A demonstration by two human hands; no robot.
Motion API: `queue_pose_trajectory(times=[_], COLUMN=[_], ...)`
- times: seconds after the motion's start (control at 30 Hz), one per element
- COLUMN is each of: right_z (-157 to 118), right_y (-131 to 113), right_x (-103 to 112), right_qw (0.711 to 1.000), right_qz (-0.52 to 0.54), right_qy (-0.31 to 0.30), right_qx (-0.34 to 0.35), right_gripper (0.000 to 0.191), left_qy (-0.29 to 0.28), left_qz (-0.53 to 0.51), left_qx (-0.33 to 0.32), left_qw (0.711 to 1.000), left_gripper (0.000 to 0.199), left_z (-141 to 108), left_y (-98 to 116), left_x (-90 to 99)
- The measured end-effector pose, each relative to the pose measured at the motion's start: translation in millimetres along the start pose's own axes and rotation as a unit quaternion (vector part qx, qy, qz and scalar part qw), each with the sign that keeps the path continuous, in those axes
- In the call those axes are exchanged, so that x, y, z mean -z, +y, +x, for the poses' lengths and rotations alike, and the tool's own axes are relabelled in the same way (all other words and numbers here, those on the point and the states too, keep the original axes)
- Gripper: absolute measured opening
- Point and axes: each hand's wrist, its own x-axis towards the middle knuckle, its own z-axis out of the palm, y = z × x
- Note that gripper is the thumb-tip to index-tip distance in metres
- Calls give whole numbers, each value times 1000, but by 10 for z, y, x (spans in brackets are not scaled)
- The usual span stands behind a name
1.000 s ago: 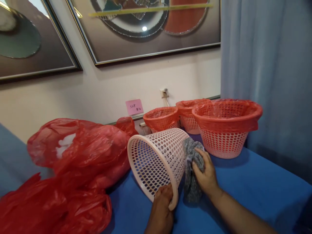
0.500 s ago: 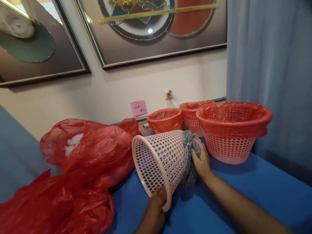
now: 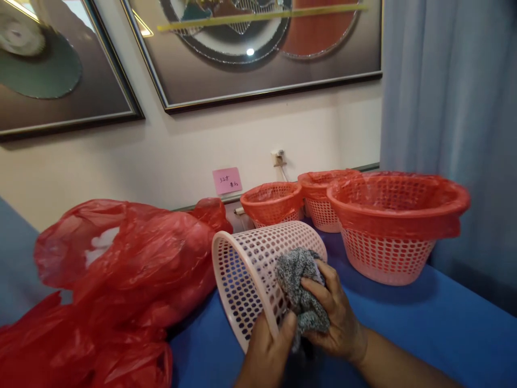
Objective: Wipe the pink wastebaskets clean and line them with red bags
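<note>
A pale pink perforated basket (image 3: 258, 248) is tilted on its side above the blue table, its mouth turned to the left. My left hand (image 3: 269, 345) grips the near part of its rim, thumb outside. In my right hand (image 3: 339, 312) is a bunched grey cloth (image 3: 301, 280), pressed against the outer side wall of the basket. The cloth hides part of the wall and some of my right fingertips.
Three baskets lined with red plastic bags stand behind and to the right: a small one (image 3: 271, 202), one behind (image 3: 323, 207) and a large one (image 3: 388, 242). Red plastic bags (image 3: 133, 258) heap on the left of the blue table (image 3: 404, 323). Curtain at right.
My right hand has moved the cloth from the basket's base end down and left onto its side wall, nearer my left hand. My left thumb now shows on the rim's outside.
</note>
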Motion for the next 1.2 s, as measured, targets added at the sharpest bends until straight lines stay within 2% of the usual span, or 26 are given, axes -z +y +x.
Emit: queue_pose_trajectory(times=[0.07, 0.17, 0.23, 0.3, 0.33, 0.4, 0.47, 0.53, 0.57, 0.63, 0.7, 0.77, 0.83, 0.9, 0.97, 1.07, 1.13, 1.2], right_z=[-35, -97, -127, -133, -124, -82, -25, 10, 6, -57, -179, -301, -354, -310, -199, -47, -21, -59], right_y=[-11, -50, -63, -26, 21, 172, 360, 498, 520, 443, 240, 24, -77, 7, 251, 649, 730, 588], right_x=[1, -7, -19, -32, -37, -41, -36, -22, -14, -4, -12, -41, -73, -90, -87, -67, -60, -60], right_qw=[1000, 997, 995, 997, 999, 997, 978, 959, 956, 969, 992, 1000, 999, 1000, 991, 946, 934, 954], right_qz=[-4, -4, -8, -8, -10, -27, -50, -63, -66, -60, -29, 11, 30, 12, -23, -50, -48, -47], right_qy=[-5, -26, -33, -31, -24, 3, 38, 66, 75, 70, 34, 4, -4, 6, 30, 99, 117, 93], right_qx=[21, 71, 88, 72, 40, -75, -201, -269, -276, -229, -114, -7, 32, -16, -131, -305, -333, -281], right_gripper=[74, 69, 64, 63, 62, 60, 55, 52, 52, 53, 56, 56, 54, 53, 50, 49, 51, 49], left_qy=[-2, -63, -115, -160, -172, -180, -177, -179, -185, -204, -233, -253, -245, -222, -194, -170, -173, -180], left_qz=[29, 41, 51, 68, 73, 78, 80, 91, 97, 107, 113, 113, 115, 130, 153, 169, 165, 158], left_qx=[-6, -35, -69, -82, -79, -66, -58, -60, -67, -92, -117, -114, -100, -96, -94, -67, -51, -37], left_qw=[1000, 997, 990, 981, 979, 978, 979, 978, 976, 969, 959, 954, 957, 961, 964, 969, 970, 970], left_gripper=[67, 68, 68, 68, 66, 64, 64, 64, 64, 62, 61, 61, 63, 64, 67, 70, 70, 69], left_z=[-135, -234, -216, -169, -148, -123, -118, -111, -101, -70, -36, -15, -9, -11, -11, -8, -5, 0], left_y=[-293, -587, -627, -592, -569, -544, -553, -572, -574, -551, -500, -448, -426, -448, -509, -627, -682, -679], left_x=[84, 266, 364, 422, 437, 451, 453, 448, 443, 426, 405, 386, 377, 384, 401, 428, 433, 414])
